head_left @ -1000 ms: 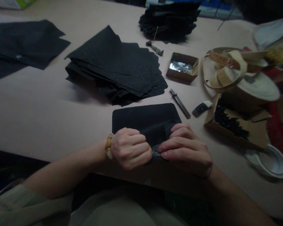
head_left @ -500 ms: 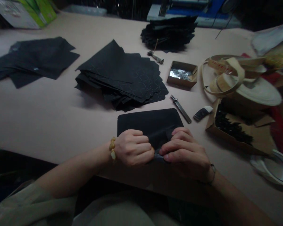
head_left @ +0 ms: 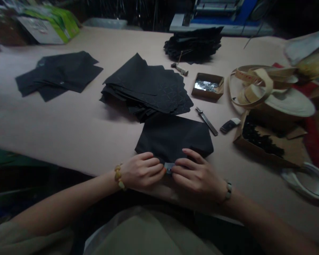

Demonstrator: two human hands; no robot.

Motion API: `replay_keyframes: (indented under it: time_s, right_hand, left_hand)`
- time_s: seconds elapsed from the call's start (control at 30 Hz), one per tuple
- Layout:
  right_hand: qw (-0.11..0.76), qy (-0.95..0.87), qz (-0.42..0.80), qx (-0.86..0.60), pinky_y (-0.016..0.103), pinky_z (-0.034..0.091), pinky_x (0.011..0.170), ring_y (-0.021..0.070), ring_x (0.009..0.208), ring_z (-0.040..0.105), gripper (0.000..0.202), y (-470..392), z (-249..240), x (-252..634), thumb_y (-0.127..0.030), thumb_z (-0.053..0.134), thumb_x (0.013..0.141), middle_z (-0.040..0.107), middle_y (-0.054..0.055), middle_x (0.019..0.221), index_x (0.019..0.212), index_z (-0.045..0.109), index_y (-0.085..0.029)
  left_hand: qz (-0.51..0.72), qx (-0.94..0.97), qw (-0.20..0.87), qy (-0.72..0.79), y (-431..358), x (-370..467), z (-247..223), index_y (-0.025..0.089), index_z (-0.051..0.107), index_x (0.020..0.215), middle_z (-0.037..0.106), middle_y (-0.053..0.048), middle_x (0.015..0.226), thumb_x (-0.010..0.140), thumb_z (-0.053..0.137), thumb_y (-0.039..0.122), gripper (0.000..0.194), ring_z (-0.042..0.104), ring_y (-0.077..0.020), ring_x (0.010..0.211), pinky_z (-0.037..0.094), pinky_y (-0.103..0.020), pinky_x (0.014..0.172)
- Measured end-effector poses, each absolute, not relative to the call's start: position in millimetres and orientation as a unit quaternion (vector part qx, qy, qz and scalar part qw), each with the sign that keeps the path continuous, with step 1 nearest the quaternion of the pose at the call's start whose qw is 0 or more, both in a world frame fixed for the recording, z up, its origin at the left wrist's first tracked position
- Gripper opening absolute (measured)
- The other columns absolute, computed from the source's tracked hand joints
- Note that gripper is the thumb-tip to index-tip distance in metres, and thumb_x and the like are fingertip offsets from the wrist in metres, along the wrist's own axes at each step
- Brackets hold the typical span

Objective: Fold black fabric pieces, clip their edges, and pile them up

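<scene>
A black sheet [head_left: 175, 136] lies at the table's front edge, its near side in both hands. My left hand [head_left: 143, 170] is closed on this near edge, fingers curled. From the other side my right hand [head_left: 195, 173] grips the same edge, its index finger lifted a little. Between the fingertips a small grey metal piece [head_left: 169, 167] shows against the black sheet. Whether the metal piece is fastened to the sheet cannot be made out.
Behind is a fanned black stack [head_left: 151, 88], with other black sheets [head_left: 61, 76] left. To the right are a metal tool [head_left: 207, 121], a small box [head_left: 207, 94] of shiny pieces, a black-and-white object [head_left: 230, 125], an open carton [head_left: 268, 156] and tape rolls [head_left: 289, 102].
The view has shifted. The black sheet has turned and now bends up from the table. Both hands have moved slightly left, and more of the grey metal piece shows between them.
</scene>
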State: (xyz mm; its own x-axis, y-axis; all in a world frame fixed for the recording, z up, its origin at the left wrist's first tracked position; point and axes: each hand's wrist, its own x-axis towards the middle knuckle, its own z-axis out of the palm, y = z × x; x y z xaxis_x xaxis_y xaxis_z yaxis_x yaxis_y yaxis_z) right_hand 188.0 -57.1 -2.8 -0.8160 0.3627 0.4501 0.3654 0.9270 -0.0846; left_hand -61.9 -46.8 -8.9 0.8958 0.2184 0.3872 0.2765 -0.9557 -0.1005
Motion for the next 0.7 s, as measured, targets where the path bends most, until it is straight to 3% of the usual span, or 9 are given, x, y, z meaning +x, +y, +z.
replay_keyframes:
  time_s: [0.1, 0.27, 0.47, 0.57, 0.7]
  right_hand:
    - [0.189, -0.96, 0.054, -0.198, 0.042, 0.038, 0.109, 0.0148, 0.089, 0.061, 0.024, -75.0, -15.5, 182.7, -0.015, 0.044, 0.098, 0.07, 0.002, 0.089, 0.083, 0.063, -0.016]
    - [0.183, -0.952, 0.053, -0.238, 0.042, 0.045, 0.101, 0.0184, 0.1, 0.063, 0.023, -96.1, -20.6, 187.1, -0.014, 0.044, 0.099, 0.07, 0.006, 0.109, 0.105, 0.066, -0.013]
    - [0.122, -0.96, -0.003, -0.251, 0.047, 0.048, 0.096, 0.0279, 0.11, 0.061, 0.033, -118.8, -16.9, 179.9, -0.009, 0.039, 0.095, 0.065, 0.016, 0.12, 0.117, 0.064, -0.007]
    - [0.102, -0.959, -0.014, -0.262, 0.046, 0.051, 0.093, 0.0288, 0.106, 0.061, 0.034, -121.0, -16.7, 173.1, -0.007, 0.038, 0.092, 0.065, 0.018, 0.116, 0.113, 0.065, -0.004]
    - [0.114, -0.954, 0.02, -0.277, 0.042, 0.054, 0.088, 0.0247, 0.094, 0.062, 0.03, -114.8, -12.9, 168.4, -0.006, 0.039, 0.088, 0.067, 0.012, 0.101, 0.097, 0.068, -0.011]
  left_hand:
    - [-0.163, -0.973, 0.026, -0.161, -67.9, -69.0, -25.9, 0.011, 0.061, 0.111, 0.07, -0.005, 0.093, 0.096, 0.047, 0.015, 0.02, 0.063, -0.0154, 0.083, 0.049, -0.032, 0.071]
    - [-0.144, -0.973, -0.008, -0.182, -77.1, -69.8, -29.6, 0.011, 0.059, 0.117, 0.069, -0.007, 0.1, 0.098, 0.044, 0.019, 0.025, 0.06, -0.0171, 0.088, 0.048, -0.033, 0.074]
    - [-0.127, -0.985, 0.005, -0.115, -70.7, -59.6, -17.1, 0.011, 0.064, 0.088, 0.063, -0.008, 0.083, 0.095, 0.047, 0.015, 0.018, 0.055, -0.0163, 0.072, 0.043, -0.032, 0.063]
    - [-0.131, -0.985, -0.018, -0.11, -66.0, -57.2, -14.0, 0.01, 0.062, 0.086, 0.06, -0.006, 0.078, 0.095, 0.048, 0.014, 0.017, 0.053, -0.0162, 0.07, 0.041, -0.032, 0.063]
    - [-0.115, -0.984, -0.044, -0.13, -64.4, -59.5, -16.4, 0.011, 0.062, 0.089, 0.06, -0.005, 0.08, 0.096, 0.047, 0.017, 0.018, 0.053, -0.0164, 0.073, 0.041, -0.032, 0.064]
